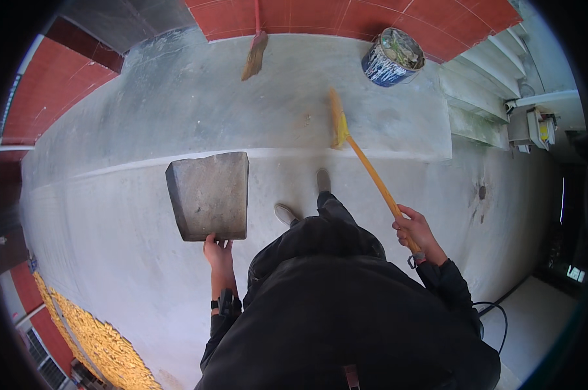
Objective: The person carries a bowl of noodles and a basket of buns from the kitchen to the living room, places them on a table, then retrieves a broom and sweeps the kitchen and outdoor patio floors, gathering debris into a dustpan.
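My left hand [220, 254] grips the near edge of a wide grey metal dustpan [210, 195], its fingers curled over the rim. The pan hangs left of my legs, and a few dark specks mark its surface. On the right, my right hand [415, 229] is wrapped round the handle of a wooden pusher [376, 174]. Its handle slants up and left to a narrow board-like head [338, 120] with a yellow patch at the joint, at the raised concrete step. Whether that head touches the floor I cannot tell.
A red-handled broom [256, 55] leans on the red tiled wall [294, 16]. Right of it stands a paint-splashed blue bucket [392, 60] full of debris. Stairs [479, 84] rise at the far right. A low concrete step [138, 162] crosses ahead; yellow corn [95, 335] lies at lower left.
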A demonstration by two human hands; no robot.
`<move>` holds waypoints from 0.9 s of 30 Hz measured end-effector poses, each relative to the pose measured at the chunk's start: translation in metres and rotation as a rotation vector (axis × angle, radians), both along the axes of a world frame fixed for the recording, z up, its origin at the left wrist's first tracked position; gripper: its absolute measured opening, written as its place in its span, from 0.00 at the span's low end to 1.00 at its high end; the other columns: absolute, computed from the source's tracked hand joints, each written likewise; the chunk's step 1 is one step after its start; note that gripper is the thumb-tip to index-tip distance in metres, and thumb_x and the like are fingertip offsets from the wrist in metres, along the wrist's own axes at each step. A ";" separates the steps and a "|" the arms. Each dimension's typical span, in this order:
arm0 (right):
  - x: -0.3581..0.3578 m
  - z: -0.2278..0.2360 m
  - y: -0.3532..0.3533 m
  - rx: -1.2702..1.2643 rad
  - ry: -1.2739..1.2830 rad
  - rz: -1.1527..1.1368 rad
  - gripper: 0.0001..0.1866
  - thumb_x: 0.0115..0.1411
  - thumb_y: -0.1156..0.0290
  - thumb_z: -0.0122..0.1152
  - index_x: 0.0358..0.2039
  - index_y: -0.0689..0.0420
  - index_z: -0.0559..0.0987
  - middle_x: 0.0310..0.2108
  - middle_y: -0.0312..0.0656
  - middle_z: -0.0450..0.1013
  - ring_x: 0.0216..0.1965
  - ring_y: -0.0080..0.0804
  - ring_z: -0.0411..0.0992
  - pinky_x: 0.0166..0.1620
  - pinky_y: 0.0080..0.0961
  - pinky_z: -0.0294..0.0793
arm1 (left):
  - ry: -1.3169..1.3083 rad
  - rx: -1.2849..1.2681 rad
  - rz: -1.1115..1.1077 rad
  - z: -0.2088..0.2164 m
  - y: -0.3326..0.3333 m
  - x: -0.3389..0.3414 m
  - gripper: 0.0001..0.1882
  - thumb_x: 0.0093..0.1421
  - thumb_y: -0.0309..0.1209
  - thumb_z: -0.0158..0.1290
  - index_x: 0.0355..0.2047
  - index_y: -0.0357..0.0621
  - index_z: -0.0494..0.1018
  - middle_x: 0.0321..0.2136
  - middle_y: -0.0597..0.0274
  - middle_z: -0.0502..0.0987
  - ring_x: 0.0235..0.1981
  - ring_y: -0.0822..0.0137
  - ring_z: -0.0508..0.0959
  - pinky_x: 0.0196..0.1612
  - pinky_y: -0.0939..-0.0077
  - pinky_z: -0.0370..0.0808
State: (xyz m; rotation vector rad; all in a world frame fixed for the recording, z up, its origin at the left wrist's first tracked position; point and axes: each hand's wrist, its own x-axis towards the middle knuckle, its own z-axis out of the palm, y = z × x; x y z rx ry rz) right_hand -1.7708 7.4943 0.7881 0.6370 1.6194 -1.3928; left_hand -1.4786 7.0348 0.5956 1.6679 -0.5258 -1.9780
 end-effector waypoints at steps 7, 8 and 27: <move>-0.027 -0.054 -0.036 0.203 0.120 0.137 0.32 0.62 0.75 0.55 0.67 0.56 0.60 0.25 0.36 0.68 0.19 0.22 0.66 0.19 0.23 0.67 | -0.039 0.000 0.078 -0.015 0.006 0.009 0.14 0.62 0.29 0.49 0.49 0.44 0.69 0.44 0.63 0.70 0.43 0.63 0.72 0.50 0.47 0.75; -0.031 -0.068 -0.047 0.208 0.106 0.144 0.32 0.62 0.76 0.55 0.67 0.56 0.60 0.25 0.36 0.68 0.19 0.23 0.66 0.19 0.23 0.67 | -0.042 0.005 0.090 -0.017 0.008 0.009 0.14 0.62 0.28 0.49 0.49 0.44 0.68 0.44 0.63 0.70 0.42 0.63 0.72 0.49 0.47 0.75; -0.118 -0.112 -0.085 0.289 0.335 0.482 0.35 0.62 0.75 0.55 0.69 0.58 0.57 0.24 0.38 0.69 0.18 0.26 0.67 0.18 0.27 0.70 | -0.046 0.020 0.231 -0.027 0.032 0.009 0.08 0.61 0.27 0.49 0.42 0.44 0.68 0.35 0.65 0.69 0.37 0.65 0.73 0.47 0.46 0.77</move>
